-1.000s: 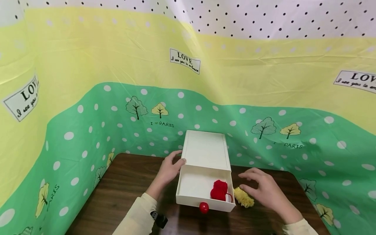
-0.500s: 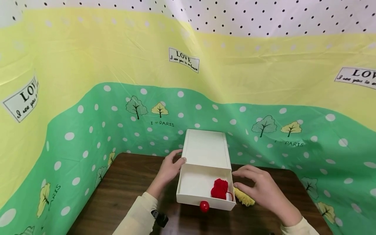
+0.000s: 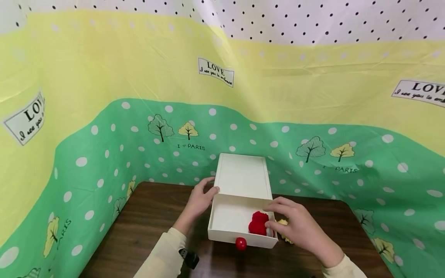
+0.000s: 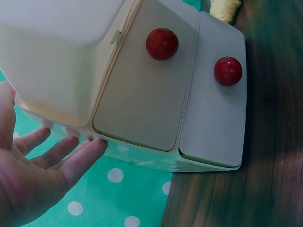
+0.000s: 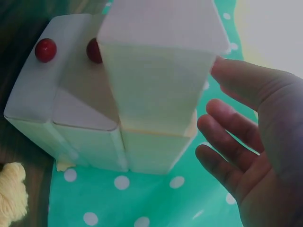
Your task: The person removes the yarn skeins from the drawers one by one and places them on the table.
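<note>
A small white drawer unit point(image 3: 243, 175) has its top drawer point(image 3: 227, 234) pulled out, with a red round knob on the front. Inside the drawer's right side lies a bundle of red yarn point(image 3: 258, 223). My left hand point(image 3: 199, 199) rests along the unit's left side, its extended fingers touching the wall in the left wrist view. Over the drawer's right edge, my right hand point(image 3: 299, 224) has its thumb close to the red yarn, fingers loosely bent and apart. Whether the thumb touches the yarn is unclear. Yellow yarn point(image 5: 12, 196) lies on the table, partly hidden by the right hand in the head view.
Two lower drawers with red knobs point(image 4: 162, 44) are closed. The dark wooden table point(image 3: 139, 224) carries the unit. A green, yellow and white patterned cloth point(image 3: 174, 162) hangs close behind it and along both sides.
My right hand has moved left, from beside the yellow yarn to over the drawer's right edge. My left hand keeps its place on the unit, and the red yarn still lies in the drawer.
</note>
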### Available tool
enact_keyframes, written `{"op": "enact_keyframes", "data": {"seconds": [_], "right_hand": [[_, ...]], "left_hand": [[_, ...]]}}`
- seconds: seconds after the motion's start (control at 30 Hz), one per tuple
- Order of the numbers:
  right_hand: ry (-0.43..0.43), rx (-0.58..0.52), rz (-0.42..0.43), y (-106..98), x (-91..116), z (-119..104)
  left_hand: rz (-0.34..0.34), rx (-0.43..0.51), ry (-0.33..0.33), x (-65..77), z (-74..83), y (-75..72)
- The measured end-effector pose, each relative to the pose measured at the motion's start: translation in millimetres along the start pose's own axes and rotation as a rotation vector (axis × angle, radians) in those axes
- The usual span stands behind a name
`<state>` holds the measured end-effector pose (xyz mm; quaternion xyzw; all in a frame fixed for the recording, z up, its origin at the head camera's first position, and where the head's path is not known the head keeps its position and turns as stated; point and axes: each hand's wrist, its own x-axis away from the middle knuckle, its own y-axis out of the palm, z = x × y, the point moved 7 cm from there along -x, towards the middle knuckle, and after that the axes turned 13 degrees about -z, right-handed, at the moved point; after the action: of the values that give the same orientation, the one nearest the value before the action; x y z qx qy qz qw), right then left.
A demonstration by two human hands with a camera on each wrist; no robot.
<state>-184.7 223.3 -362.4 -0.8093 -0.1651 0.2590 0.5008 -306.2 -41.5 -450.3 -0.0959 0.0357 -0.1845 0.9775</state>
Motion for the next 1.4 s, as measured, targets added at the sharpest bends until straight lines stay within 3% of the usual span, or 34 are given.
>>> {"op": "enact_keyframes", "data": {"seconds": [0.23, 0.47, 0.8, 1.1, 1.4], "right_hand": [[0.002, -0.003, -0.07, 13.9, -6.1, -1.1], [0.016, 0.026, -0.053, 11.4, -11.1, -4.8], [-0.009, -0.063, -0.129, 11.8, -18.0, -11.3], [-0.058, -0.063, -0.227, 19.6, -23.0, -15.7], [-0.052, -0.04, -0.375, 27.7, -29.8, -14.7]], "left_hand": [[0.001, 0.002, -0.002, -0.3, -2.9, 1.6], [0.002, 0.003, 0.01, 0.6, -0.2, 1.9], [0.005, 0.002, 0.001, 2.8, 1.2, 1.8], [0.006, 0.001, 0.002, 1.5, -1.0, 2.8], [0.006, 0.019, 0.003, 2.6, 1.0, 3.0]]}}
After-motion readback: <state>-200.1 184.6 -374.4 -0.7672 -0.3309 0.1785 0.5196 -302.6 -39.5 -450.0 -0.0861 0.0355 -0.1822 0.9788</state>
